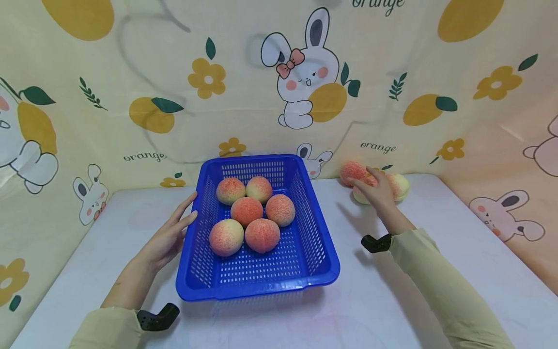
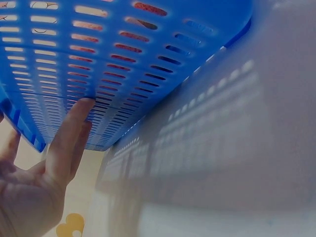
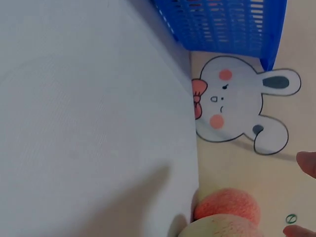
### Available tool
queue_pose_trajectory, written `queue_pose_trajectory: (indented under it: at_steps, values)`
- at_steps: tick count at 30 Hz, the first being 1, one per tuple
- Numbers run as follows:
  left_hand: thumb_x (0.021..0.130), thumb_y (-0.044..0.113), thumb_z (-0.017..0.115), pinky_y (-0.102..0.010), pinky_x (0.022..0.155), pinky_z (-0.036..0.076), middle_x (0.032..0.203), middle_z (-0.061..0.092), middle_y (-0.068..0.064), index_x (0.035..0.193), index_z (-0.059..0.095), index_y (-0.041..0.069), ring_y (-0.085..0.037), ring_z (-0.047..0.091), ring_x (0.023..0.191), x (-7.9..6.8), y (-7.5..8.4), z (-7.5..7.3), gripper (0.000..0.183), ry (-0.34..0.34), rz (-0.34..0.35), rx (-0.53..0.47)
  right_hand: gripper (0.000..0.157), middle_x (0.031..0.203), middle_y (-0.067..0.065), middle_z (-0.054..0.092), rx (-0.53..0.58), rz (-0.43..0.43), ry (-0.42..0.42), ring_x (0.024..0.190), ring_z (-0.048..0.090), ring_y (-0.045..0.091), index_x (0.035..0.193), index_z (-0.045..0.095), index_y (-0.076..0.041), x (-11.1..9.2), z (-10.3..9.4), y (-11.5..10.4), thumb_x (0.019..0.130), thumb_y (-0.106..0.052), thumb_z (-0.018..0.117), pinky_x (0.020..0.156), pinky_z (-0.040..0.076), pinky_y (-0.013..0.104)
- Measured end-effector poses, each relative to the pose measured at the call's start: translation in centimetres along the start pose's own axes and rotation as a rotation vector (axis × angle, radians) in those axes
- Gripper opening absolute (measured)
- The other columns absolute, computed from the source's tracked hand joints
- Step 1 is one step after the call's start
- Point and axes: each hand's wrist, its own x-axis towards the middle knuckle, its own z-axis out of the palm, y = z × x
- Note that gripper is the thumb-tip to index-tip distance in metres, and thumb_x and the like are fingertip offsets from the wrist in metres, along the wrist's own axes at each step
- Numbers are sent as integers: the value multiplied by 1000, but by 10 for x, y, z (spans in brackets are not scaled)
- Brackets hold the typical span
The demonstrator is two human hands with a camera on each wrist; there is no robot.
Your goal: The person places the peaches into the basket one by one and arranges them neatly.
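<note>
A blue plastic basket (image 1: pixel 258 291) holds several peaches (image 1: pixel 261 235), red blushed over pale yellow. At its left side, my left hand (image 1: pixel 163 242) touches the wall with extended fingers. The left wrist view shows fingertips (image 2: pixel 81 106) against the slotted side of the basket (image 2: pixel 148 59). To the right of the basket, my right hand (image 1: pixel 379 194) hovers over a group of peaches (image 1: pixel 352 172) near the back wall, fingers loosely spread. Part of this group is hidden beneath the hand. Only fingertips (image 3: pixel 307 163) show in the right wrist view, apart from the peaches (image 3: pixel 227 205).
The white table (image 1: pixel 348 310) meets a cream cloth backdrop (image 1: pixel 253 121) printed with rabbits, oranges and flowers. A black wrist device (image 1: pixel 158 317) sits on the left forearm, another black device (image 1: pixel 376 243) on the right.
</note>
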Motion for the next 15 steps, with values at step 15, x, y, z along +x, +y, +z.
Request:
queue_pose_trajectory:
  at_steps: [15]
  values:
    - [103,36,41,-24,75,56,126,49,2,154,6,37,-8,66,97,1,-1,-1,62,-10,10,-2,77,153,26,25,-90,21,32,140,23,42,148,29,1,5,0,11,87,-27,66,112,24,57]
